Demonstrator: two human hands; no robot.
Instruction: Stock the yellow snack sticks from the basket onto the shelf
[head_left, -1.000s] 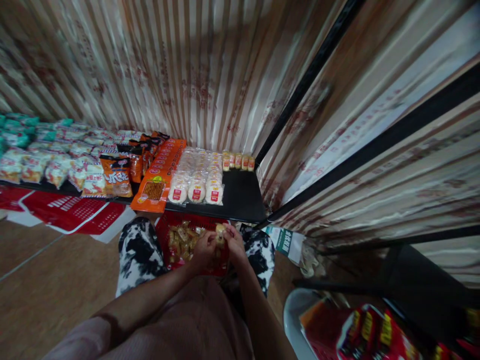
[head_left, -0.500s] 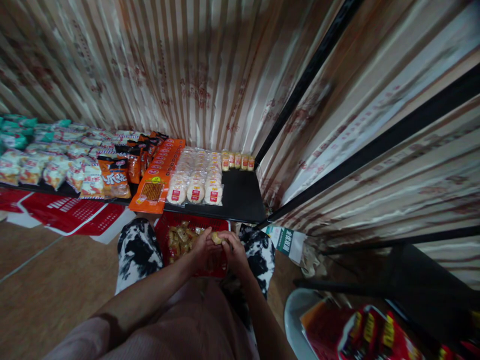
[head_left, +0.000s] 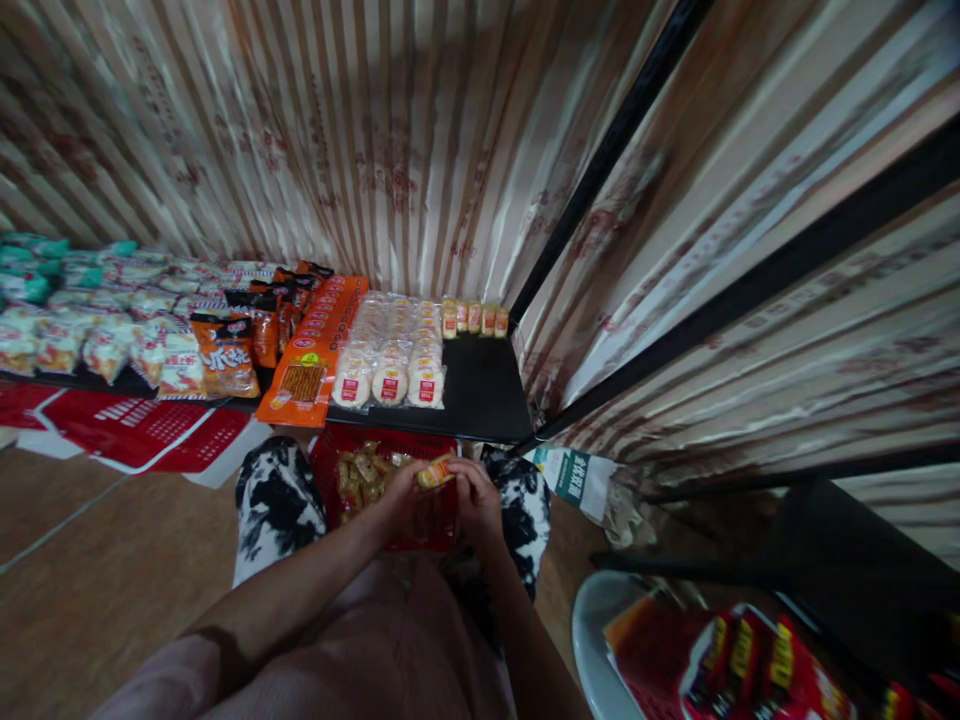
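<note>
A packet is pinched by nearly closed fingers of left hand and right hand; bare shelf is bordered by round crackers and its front edge.

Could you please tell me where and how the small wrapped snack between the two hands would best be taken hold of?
Probably by its middle, pinched across its long sides from above. The small wrapped snack is a short, elongated packet lying crosswise, its labelled face exposed; the left hand and right hand have its ends.
</note>
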